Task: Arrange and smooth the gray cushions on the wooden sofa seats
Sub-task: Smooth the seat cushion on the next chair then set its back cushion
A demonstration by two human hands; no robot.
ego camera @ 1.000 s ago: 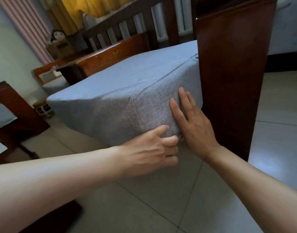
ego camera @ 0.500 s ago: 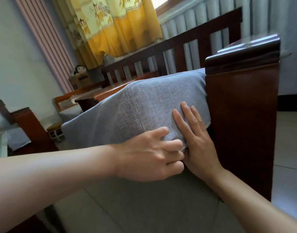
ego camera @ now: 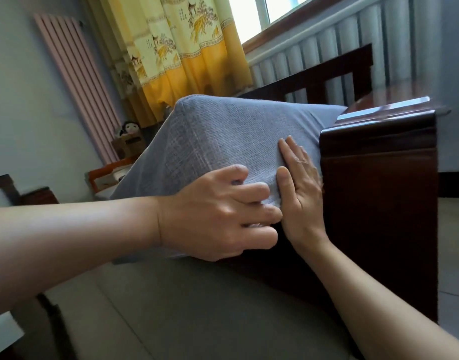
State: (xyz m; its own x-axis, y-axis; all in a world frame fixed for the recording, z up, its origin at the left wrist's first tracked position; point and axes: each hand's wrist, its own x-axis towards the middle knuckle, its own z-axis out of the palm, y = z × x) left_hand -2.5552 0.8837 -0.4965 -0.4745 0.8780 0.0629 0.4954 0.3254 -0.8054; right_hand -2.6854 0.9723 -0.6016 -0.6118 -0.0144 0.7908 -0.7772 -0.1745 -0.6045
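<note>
Seating step, judged: left hand (ego camera: 220,214) pinched the gray cushion (ego camera: 223,141) front-corner fabric, right hand (ego camera: 299,185) pressed flat beside the sofa's wooden armrest (ego camera: 379,178); next, push it in.

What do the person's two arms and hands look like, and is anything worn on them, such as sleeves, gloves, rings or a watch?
Both forearms are bare up to the picture's edge: no sleeves show. The left hand and the right hand wear no gloves. No ring, watch or bracelet shows on the visible fingers or wrists. The visible nails look short and unpainted.
</note>
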